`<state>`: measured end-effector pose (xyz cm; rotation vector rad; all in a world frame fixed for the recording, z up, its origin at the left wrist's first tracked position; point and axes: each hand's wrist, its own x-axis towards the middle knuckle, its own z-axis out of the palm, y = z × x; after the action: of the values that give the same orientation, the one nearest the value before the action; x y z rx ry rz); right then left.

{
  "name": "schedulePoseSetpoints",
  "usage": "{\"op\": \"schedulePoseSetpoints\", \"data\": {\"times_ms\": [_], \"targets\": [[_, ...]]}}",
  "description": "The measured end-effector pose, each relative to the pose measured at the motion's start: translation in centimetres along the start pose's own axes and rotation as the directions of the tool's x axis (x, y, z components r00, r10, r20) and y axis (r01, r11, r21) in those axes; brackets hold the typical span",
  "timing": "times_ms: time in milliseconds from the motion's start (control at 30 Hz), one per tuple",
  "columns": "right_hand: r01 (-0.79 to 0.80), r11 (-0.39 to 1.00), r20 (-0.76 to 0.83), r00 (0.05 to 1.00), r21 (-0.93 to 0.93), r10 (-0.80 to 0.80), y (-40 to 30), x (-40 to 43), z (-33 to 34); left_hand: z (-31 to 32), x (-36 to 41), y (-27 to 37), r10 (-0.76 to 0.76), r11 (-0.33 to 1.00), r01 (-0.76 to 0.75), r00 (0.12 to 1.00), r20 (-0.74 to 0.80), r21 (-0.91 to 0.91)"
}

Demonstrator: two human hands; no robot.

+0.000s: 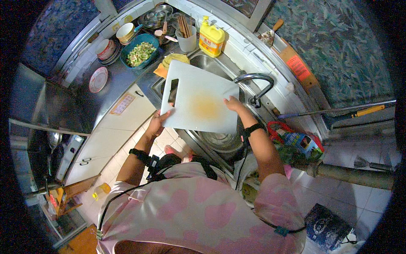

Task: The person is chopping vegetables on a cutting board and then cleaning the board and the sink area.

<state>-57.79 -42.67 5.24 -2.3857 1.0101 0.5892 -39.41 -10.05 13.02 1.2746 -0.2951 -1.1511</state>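
A white plastic cutting board (pixel 193 85) with a slot handle and a yellowish stain spans the space between my hands, over the stainless steel sink (pixel 219 139). My left hand (pixel 158 121) grips its left edge just below the slot, thumb on the upper face. At the right edge my right hand (pixel 234 104) holds on, thumb on top and the other fingers mostly hidden. Just past the board's right corner arches a chrome faucet (pixel 269 81). Part of both sink bowls is covered by the board. A yellow scrubbing cloth (pixel 176 60) lies behind the board's far corner.
A teal basin (pixel 125 60) of chopped vegetables stands on the left counter, near stacked bowls (pixel 104 47) and a plate (pixel 98 79). Behind the sink are a white utensil holder (pixel 186 41) with chopsticks and a yellow detergent bottle (pixel 211 38). A long-handled tool (pixel 333 111) juts in from the right.
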Motion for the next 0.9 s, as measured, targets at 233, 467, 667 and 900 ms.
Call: {"op": "schedulePoseSetpoints", "data": {"times_ms": [233, 467, 667, 900], "targets": [[-0.032, 0.984, -0.627, 0.768, 0.173, 0.135, -1.9, 2.3, 2.5, -2.1, -1.6, -0.5, 0.031, 0.988, -0.033, 0.999, -0.014, -0.153], [0.412, 0.908, -0.762, 0.611, 0.075, -0.214, -14.4, -0.1, 5.7, 0.9, -1.1, -0.1, 0.015, 0.995, -0.018, 0.999, -0.03, -0.096], [0.592, 0.794, -0.708, 0.62, 0.139, -0.338, -14.7, -3.1, 5.8, 1.8, -2.2, -0.4, 0.046, 0.999, -0.047, 0.996, -0.07, -0.014], [0.011, 0.851, -0.537, 0.78, 0.526, 0.322, -2.8, 4.5, 6.2, 3.6, -1.9, 1.0, 0.038, 0.999, -0.037, 0.999, 0.017, -0.039]]}}
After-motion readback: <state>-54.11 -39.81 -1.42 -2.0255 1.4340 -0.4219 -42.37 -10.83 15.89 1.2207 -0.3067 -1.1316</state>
